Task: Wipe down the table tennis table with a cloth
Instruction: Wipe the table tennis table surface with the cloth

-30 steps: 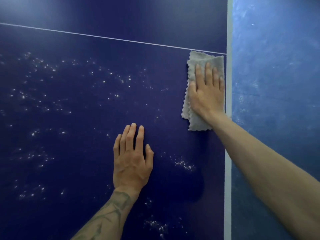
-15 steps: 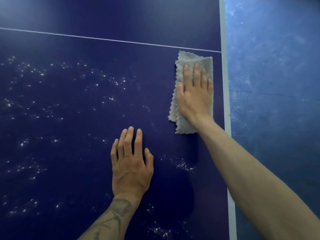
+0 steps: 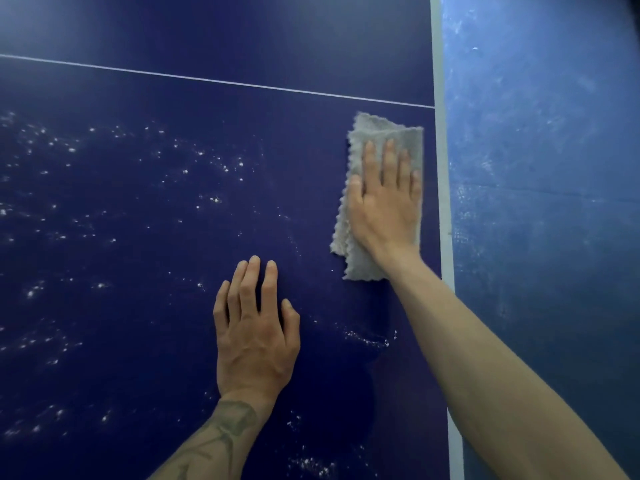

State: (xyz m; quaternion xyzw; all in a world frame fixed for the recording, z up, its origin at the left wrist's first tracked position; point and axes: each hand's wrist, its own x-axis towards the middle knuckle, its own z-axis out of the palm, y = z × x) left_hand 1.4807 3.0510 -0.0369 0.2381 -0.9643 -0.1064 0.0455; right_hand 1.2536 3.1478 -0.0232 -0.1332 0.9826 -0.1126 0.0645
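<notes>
Fingers point(image 3: 389, 161) of the right hand point(image 3: 384, 206): straight, close together, pressed flat on the cloth point(image 3: 388, 133); nothing gripped.
Fingers point(image 3: 268, 285) of the left hand point(image 3: 254, 337): straight, slightly spread, lying flat on the bare table point(image 3: 138, 237); holding nothing.
Cloth: grey, folded, wavy-edged; flat on the table under the right palm, just below the thin white line point(image 3: 214, 81), just beside the stripe point(image 3: 441, 168), showing beyond the fingertips and beside the wrist.
Table: dark blue top, white stripe along its right edge.
Specks point(image 3: 214, 199): white, scattered over the top, left of the cloth and around the left hand.
Left forearm point(image 3: 221, 431): tattooed.
Floor point(image 3: 540, 202): lighter blue, scuffed, right of the table.
</notes>
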